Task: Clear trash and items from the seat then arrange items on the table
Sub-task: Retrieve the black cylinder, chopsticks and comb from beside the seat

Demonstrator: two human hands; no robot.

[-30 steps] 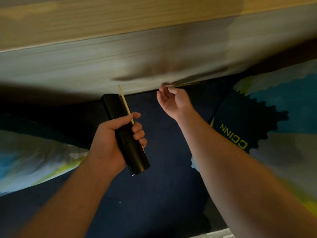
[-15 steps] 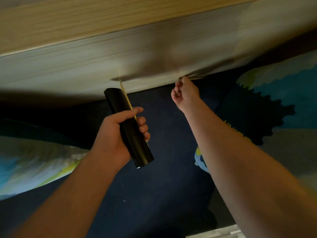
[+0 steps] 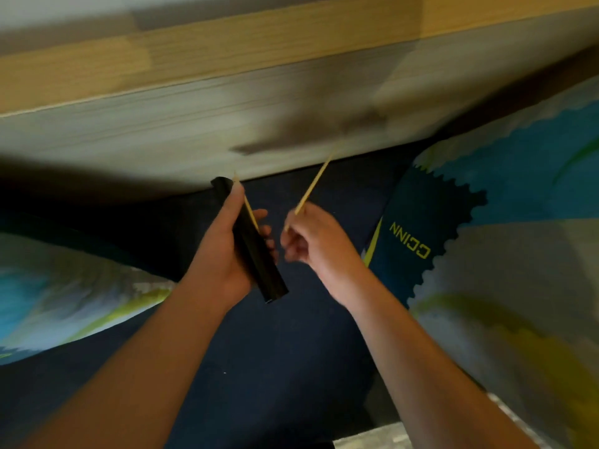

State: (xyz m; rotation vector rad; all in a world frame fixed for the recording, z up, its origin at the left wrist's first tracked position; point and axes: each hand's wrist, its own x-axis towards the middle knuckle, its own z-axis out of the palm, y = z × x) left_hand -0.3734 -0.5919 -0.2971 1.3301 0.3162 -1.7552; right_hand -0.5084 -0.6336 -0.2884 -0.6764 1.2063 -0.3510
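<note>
My left hand [image 3: 223,251] grips a black tube [image 3: 259,264] together with a thin wooden stick [image 3: 250,212] pressed along its side. The tube tilts, its upper end toward the wooden panel. My right hand [image 3: 311,241] is closed on a second wooden stick [image 3: 316,183], which points up and to the right toward the panel. The two hands are close together over the dark blue seat [image 3: 275,367].
A pale wooden panel [image 3: 162,124] runs across the top, just behind the seat. A patterned blue, white and yellow cushion [image 3: 502,238] with yellow lettering lies at the right. Another patterned cushion [image 3: 64,303] lies at the left.
My right hand reached to the seam under the wooden panel, closed there, and has come back toward my left hand holding a second stick. My left hand shifted slightly with the tube.
</note>
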